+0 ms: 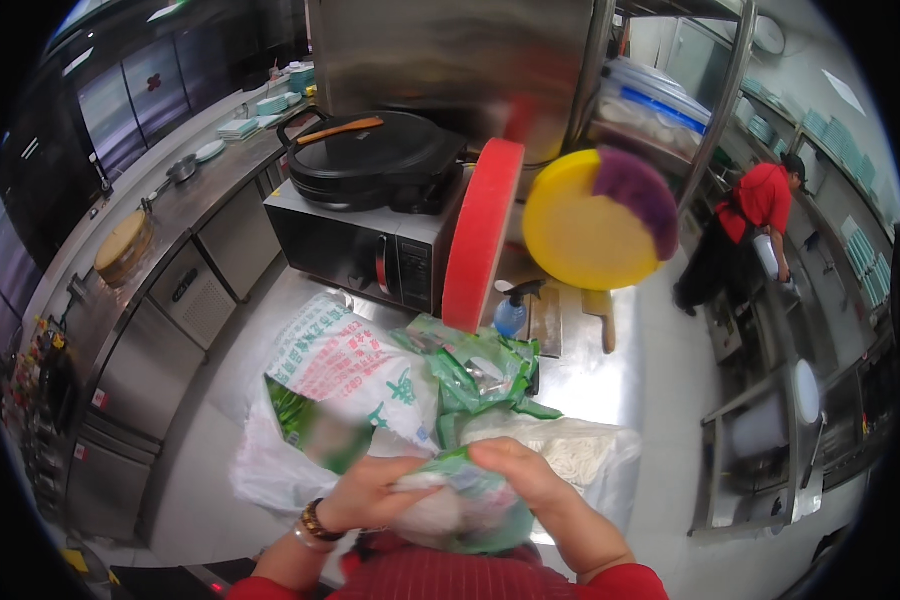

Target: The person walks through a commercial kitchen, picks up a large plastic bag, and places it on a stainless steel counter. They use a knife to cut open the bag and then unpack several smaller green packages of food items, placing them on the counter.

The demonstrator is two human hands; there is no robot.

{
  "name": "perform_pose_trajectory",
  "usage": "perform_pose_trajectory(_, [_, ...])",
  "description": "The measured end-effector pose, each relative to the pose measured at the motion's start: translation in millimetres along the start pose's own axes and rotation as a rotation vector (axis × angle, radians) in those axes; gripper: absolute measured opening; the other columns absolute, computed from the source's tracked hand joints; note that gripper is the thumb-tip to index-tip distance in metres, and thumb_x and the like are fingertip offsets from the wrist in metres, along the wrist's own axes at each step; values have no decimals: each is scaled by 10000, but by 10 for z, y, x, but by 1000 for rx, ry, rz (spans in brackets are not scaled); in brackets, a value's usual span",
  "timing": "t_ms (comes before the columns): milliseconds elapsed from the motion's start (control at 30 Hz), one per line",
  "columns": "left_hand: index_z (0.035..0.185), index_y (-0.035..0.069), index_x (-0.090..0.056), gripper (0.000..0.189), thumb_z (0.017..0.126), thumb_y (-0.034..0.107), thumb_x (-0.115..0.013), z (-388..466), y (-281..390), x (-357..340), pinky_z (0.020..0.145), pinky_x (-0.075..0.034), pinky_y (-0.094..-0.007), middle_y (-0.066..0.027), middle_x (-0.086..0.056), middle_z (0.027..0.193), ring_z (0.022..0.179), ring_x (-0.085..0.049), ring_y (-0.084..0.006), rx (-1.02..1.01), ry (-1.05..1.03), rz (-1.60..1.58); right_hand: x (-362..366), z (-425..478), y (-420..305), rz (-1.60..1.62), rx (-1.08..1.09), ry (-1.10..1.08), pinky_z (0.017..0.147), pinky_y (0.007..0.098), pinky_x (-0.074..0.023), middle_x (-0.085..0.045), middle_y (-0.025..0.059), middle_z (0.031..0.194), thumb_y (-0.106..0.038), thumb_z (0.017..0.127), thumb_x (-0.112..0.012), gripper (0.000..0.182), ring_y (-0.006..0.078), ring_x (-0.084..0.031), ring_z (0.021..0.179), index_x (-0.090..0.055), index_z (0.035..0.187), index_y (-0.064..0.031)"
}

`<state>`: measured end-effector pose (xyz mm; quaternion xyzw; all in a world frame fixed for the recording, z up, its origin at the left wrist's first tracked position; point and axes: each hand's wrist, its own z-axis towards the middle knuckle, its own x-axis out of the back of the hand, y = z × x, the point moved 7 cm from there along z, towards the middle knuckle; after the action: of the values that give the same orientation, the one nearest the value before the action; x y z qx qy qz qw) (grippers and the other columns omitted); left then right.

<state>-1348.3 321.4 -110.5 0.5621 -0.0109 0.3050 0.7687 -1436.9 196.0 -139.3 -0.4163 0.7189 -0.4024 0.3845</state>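
Observation:
My left hand (375,491) and my right hand (521,472) grip a green and clear plastic bag (487,517) close to my apron. Its pale contents are blurred. Ahead on the left, a white printed woven sack (352,352) lies with its mouth towards me, and green packets (291,411) show inside. Crumpled green plastic bags (487,371) lie beyond my hands. Just past my right hand, pale noodle-like strands (577,454) rest in a clear plastic bag (621,450).
On the steel table (600,390) stand a microwave (337,251) under an electric griddle (375,154), a red disc (484,232) on edge, a spray bottle (510,315) and a wooden-handled cleaver (607,330). A yellow basin (570,225) bears a purple cloth (637,191). Right, a person (754,202) bends at shelves.

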Motion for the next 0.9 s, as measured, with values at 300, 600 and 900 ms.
perform_pose_trajectory(300, [983,39,-598,290,717,134,-664,35,-8,-82,514,-452,-390,-129,-591,644,565,-589,-301,47,172,582,-290,15,-282,-707,536,208,518,371,-427,-550,183,673,-218,886,-547,218,331,-562,613,-494,803,-24])
perform_pose_trajectory(600, [1172,7,-544,444,735,44,-607,139,-57,-256,710,-513,-349,-181,-596,1106,848,-630,-318,107,221,208,-549,-198,-405,-892,1036,321,418,364,-400,-495,139,523,-113,795,-633,237,323,-516,454,-485,625,-40])
perform_pose_trajectory(900, [1099,25,-615,302,797,16,-615,100,-59,91,740,-502,-297,-145,-656,992,841,-646,-226,21,171,98,570,18,-97,642,155,475,722,286,-461,-582,33,862,-266,860,-556,216,153,-562,782,-580,945,-68])
